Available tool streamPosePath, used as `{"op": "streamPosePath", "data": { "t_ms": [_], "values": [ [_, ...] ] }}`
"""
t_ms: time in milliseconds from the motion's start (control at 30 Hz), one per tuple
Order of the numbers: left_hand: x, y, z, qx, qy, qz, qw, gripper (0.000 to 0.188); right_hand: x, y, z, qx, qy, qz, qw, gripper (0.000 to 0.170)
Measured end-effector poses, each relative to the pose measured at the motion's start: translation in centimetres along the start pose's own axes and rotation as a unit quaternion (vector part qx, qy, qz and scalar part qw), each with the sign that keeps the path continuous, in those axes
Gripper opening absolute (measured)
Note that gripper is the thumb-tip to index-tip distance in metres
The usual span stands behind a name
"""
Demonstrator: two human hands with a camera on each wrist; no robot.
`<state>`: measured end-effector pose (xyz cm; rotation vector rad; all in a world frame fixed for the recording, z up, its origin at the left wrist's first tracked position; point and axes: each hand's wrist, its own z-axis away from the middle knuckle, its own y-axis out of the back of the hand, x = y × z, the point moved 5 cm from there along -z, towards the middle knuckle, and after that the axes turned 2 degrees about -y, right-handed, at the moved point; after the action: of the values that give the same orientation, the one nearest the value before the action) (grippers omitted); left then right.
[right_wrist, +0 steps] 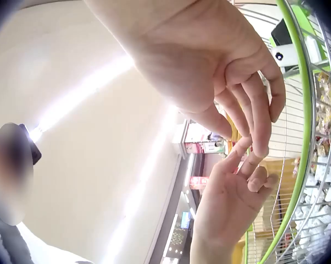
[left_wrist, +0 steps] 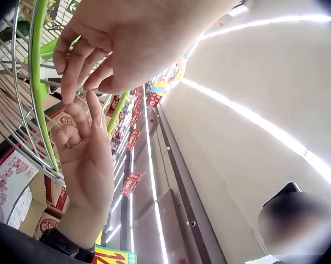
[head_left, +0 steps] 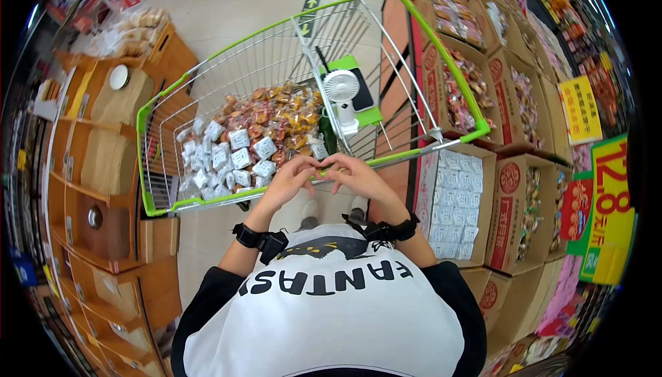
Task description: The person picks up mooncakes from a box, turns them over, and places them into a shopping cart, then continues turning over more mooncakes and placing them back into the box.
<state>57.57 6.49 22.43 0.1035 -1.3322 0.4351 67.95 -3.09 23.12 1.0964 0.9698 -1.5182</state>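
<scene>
Both hands meet at the fingertips just over the near green rim of a shopping cart (head_left: 186,202) in the head view. The left hand (head_left: 292,177) has its fingers loosely bent and holds nothing. Facing it, the right hand (head_left: 360,178) is likewise loosely bent, with nothing in its fingers. Up close in the left wrist view, fingertips of the left hand (left_wrist: 118,47) touch those of the right hand (left_wrist: 87,154). Inside the cart lie many white wrapped packets (head_left: 240,159) and orange-yellow wrapped snacks (head_left: 283,111). A white handheld fan (head_left: 343,94) stands at the cart's right part.
Next to the fan is a dark phone-like slab (head_left: 360,91) on a green panel. Cardboard boxes of packets (head_left: 452,204) line the right side, with a yellow-green price sign (head_left: 607,208) beyond. Wooden shelving (head_left: 103,163) stands left of the cart.
</scene>
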Motion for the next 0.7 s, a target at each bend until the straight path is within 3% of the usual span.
{"op": "streamPosePath", "data": {
  "t_ms": [400, 533, 600, 700],
  "values": [
    [1.3, -7.8, -4.9, -0.172, -0.015, -0.056, 0.983, 0.021, 0.6, 5.5, 7.6, 0.164, 0.035, -0.06, 0.984, 0.022],
    [0.8, -11.0, -6.1, -0.233, 0.01, -0.051, 0.971, 0.023, 2.3, 6.9, 10.3, 0.226, 0.069, -0.108, 0.966, 0.022],
    [0.5, -12.6, -6.5, -0.263, 0.023, -0.061, 0.963, 0.024, 3.2, 7.5, 12.1, 0.268, 0.032, -0.097, 0.958, 0.022],
    [0.2, -14.9, -7.0, -0.299, 0.038, -0.074, 0.951, 0.024, 5.2, 8.4, 14.4, 0.323, 0.043, -0.146, 0.934, 0.022]
  ]
}}
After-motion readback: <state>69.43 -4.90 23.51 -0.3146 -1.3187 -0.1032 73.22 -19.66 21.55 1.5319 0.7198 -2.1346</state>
